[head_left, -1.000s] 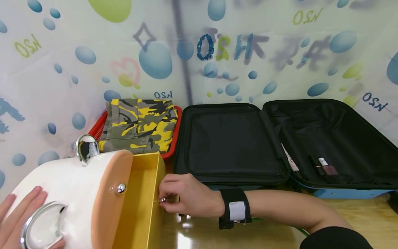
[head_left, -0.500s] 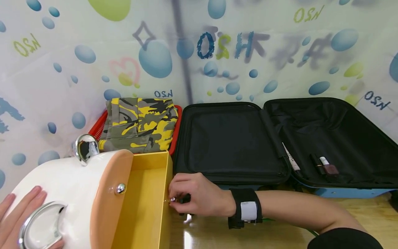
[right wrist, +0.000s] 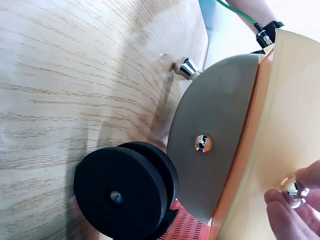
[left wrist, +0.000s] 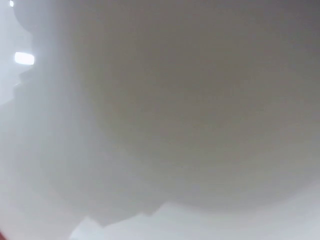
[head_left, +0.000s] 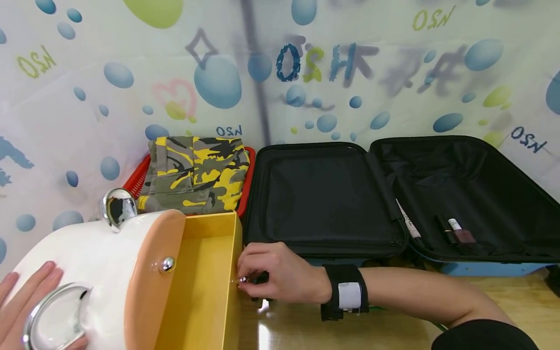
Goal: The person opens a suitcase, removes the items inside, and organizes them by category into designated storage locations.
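A white rounded storage box (head_left: 100,257) with a peach end panel (head_left: 150,284) lies at the left of the head view. From its side a yellow drawer (head_left: 237,248) stands pulled out, its visible inside bare. My right hand (head_left: 280,277) pinches the small shiny drawer knob (head_left: 243,280) between thumb and fingers; the right wrist view also shows this knob (right wrist: 292,189) in the fingertips. On the box's white top rests my left hand (head_left: 26,304), fingers straight, beside a chrome-rimmed round fitting (head_left: 54,318). The left wrist view is filled by a blurred grey-white surface.
Behind the box, a red basket (head_left: 250,182) holds folded camouflage cloth (head_left: 197,175). An opened suitcase (head_left: 323,199) spreads to the right, with a white tube (head_left: 409,221) and a small bottle (head_left: 461,233) inside. Its black wheel (right wrist: 120,192) shows near the box.
My right hand has drawn the drawer a little further right by its knob, mostly in the first half second. The left hand has stayed on the box.
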Available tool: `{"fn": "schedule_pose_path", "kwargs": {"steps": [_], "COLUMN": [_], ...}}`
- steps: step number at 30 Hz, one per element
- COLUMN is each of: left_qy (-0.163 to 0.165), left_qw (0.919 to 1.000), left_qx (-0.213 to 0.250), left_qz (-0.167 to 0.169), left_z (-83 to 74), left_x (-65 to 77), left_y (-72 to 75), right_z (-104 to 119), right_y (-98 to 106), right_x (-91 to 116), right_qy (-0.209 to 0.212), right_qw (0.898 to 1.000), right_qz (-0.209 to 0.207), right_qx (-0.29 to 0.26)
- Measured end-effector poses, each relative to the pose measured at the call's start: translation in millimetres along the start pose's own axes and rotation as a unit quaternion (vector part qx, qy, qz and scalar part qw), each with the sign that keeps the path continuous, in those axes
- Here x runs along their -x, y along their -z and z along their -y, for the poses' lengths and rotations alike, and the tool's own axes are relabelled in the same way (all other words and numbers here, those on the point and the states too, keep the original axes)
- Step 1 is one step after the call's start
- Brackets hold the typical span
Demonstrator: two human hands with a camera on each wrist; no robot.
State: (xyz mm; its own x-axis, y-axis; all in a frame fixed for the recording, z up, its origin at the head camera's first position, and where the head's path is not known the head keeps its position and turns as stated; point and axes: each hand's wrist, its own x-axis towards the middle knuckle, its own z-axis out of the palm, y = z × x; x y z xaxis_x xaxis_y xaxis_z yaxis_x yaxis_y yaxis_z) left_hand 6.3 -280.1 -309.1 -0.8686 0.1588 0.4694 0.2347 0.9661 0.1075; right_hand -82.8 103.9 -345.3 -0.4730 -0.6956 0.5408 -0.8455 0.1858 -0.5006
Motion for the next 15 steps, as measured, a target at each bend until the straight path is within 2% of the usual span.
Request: {"fn": "schedule_pose_path", "kwargs": {"steps": [4,7,10,13,15], "left_qy": [-0.016,-0.008,-0.007,-0.019,-0.025], "left_qw": [0.9989,0.9996,0.9997,0.9989,0.9986], "left_qx": [0.029,0.018,0.014,0.025,0.024], "left_qz": [-0.033,-0.021,-0.017,-0.035,-0.040], "left_z": [-3.5,-4.2,-3.4,-3.5,-3.1], "left_x": [-0.3,-0.8,-0.2,-0.5,-0.6], "left_y": [-1.2,-0.8,-1.3,-2.9,-3.1], "right_z": [-2,-4,-9,-20,-33], "right_y": [6,24,60,109,145], "right_x": [2,7,14,24,33], "right_qy": [0.012,0.016,-0.012,-0.067,-0.118], "right_qw": [1.000,1.000,0.999,0.993,0.984], "right_qz": [-0.006,-0.017,-0.038,-0.053,-0.038], "right_qx": [-0.002,-0.011,0.005,0.076,0.125]}}
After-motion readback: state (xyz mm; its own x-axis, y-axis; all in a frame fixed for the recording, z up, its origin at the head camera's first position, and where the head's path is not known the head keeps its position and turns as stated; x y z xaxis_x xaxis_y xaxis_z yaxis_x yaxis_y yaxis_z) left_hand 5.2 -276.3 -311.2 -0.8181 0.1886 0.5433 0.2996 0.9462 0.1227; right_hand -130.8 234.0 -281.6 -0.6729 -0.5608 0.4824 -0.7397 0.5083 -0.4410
